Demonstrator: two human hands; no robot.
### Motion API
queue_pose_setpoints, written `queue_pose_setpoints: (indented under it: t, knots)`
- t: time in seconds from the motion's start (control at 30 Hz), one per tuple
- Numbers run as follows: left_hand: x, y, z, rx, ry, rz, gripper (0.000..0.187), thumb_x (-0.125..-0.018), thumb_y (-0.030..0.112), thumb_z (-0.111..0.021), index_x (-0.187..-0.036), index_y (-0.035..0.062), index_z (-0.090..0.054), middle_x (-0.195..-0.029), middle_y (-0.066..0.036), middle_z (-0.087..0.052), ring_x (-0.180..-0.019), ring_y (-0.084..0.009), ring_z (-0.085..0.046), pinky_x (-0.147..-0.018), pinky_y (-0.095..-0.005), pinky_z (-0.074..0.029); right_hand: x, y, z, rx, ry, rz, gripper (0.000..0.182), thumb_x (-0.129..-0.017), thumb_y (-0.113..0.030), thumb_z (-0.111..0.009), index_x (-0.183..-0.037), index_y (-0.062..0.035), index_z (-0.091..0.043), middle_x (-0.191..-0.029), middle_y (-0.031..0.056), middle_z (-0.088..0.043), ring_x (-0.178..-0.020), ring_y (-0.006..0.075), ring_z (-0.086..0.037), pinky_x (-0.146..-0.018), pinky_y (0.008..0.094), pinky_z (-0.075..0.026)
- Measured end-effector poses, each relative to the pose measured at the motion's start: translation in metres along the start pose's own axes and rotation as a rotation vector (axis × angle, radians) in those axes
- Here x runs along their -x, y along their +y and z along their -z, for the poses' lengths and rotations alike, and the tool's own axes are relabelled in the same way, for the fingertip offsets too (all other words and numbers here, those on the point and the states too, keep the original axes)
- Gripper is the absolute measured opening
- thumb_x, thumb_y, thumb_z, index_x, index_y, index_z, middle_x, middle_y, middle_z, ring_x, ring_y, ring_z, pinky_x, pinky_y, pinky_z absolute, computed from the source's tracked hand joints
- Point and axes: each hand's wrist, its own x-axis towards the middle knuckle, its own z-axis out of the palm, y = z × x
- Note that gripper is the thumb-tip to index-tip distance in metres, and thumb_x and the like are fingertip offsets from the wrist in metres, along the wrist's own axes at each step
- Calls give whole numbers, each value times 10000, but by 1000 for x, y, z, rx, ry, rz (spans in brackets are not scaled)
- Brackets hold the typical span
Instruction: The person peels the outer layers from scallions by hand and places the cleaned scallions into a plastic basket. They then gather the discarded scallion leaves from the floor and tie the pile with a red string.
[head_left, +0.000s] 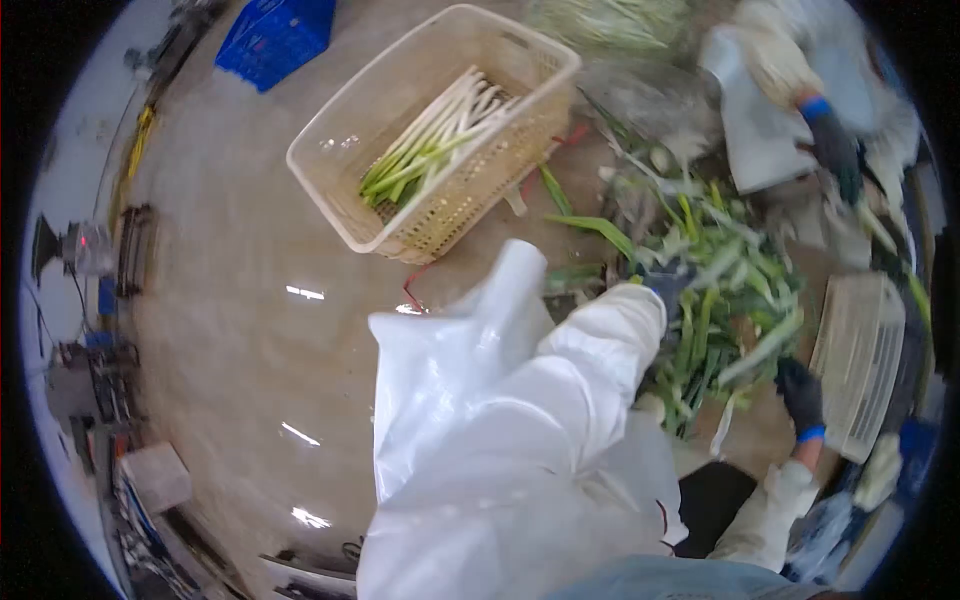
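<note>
My left hand (pixel 668 278), in a dark glove at the end of a white sleeve, reaches into a loose heap of green leek or onion leaves (pixel 740 290). Its fingers are hidden among the leaves. At the heap's lower right edge is my right hand (pixel 801 397), dark-gloved with a blue band at the wrist. Its fingers are too dark and blurred to make out, and so is anything in them. Long white and green stalks (pixel 430 140) lie together inside a cream plastic crate (pixel 340 205) at the upper centre.
A co-worker's gloved hand (pixel 835 150) is near a stalk at the upper right. A white slatted basket (pixel 860 365) stands right of the heap. At the upper left is a blue crate (pixel 277 38). Machinery (pixel 85 390) lines the left side, and the brown floor (pixel 240 300) looks wet.
</note>
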Motion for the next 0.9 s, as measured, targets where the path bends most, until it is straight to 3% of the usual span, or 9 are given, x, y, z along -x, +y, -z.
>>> queue_pose_setpoints:
  t: [0.23, 0.33, 0.43, 0.53, 0.63, 0.77, 0.8, 0.83, 0.9]
  knots:
    - [-97, -43, -129, 539, 360, 273, 652, -852, 527, -513, -1389, 215, -314, -1404, -67, -384, -1304, -340, -303, -1077, -609, -151, -40, 1, -23, -39, -3, -118, 296, -896, -204, -559, -1087, 14, -620, -793, 91, -659, -604, 139, -591, -580, 297, -479]
    - [-52, -3, -44, 476, 169, 373, 607, -848, 524, -520, -1350, 215, -375, -1381, -88, -405, -1294, -351, -305, -1113, -514, -151, -44, -38, -25, 8, -68, -46, 299, -891, -176, -564, -1117, 15, -610, -856, 106, -676, -683, 161, -620, -644, 300, -495]
    - [-42, 7, -36, 569, 363, 392, 500, -871, 485, -507, -1289, 212, -477, -1339, -126, -457, -1262, -358, -360, -1101, -489, -201, -42, -63, -32, 45, -37, 17, 296, -890, -168, -566, -1131, -1, -610, -943, 148, -681, -815, 233, -654, -745, 317, -501]
    - [-57, 0, -67, 384, 478, 311, 431, -923, 416, -438, -1285, 188, -488, -1332, -146, -465, -1237, -359, -393, -1080, -473, -257, -31, -79, -32, 240, -84, 98, 291, -879, -159, -573, -1134, -25, -618, -1045, 179, -654, -935, 292, -644, -821, 342, -487]
    - [-27, -1, -15, -337, 171, -104, 487, -910, 403, -423, -1349, 192, -435, -1386, -154, -413, -1269, -366, -377, -1081, -446, -268, -11, -76, -28, 193, -74, 138, 305, -880, -196, -569, -1148, -59, -616, -1048, 171, -647, -928, 312, -640, -836, 362, -483]
    - [-48, -13, 29, -426, -153, -298, 650, -801, 513, -534, -1346, 168, -453, -1333, -181, -477, -1198, -364, -479, -1001, -447, -374, 26, -79, 12, 15, -34, 21, 350, -927, -316, -529, -1157, -64, -611, -1041, 105, -656, -830, 176, -609, -815, 324, -472]
    - [2, 58, 141, -309, -346, -256, 586, -806, 489, -556, -1281, 149, -512, -1273, -182, -525, -1148, -387, -504, -976, -440, -395, 33, -63, 21, -106, 30, 78, 347, -935, -309, -525, -1165, -62, -607, -1014, 91, -661, -807, 150, -595, -804, 310, -474]
    - [-1, 48, 144, -578, 22, -392, 533, -805, 446, -590, -1239, 139, -546, -1213, -193, -561, -1104, -393, -530, -959, -430, -410, 40, -48, 33, -103, 66, 79, 351, -955, -236, -504, -1245, -46, -559, -991, 35, -654, -823, 110, -578, -788, 274, -479]
    - [-9, 33, 196, -99, 163, -493, 297, -910, 237, -542, -1114, 32, -611, -1128, -168, -621, -1006, -292, -601, -899, -406, -440, 57, -8, 51, -372, 152, 76, 363, -951, -247, -512, -1244, -36, -555, -1027, 39, -642, -871, 114, -572, -808, 281, -480]
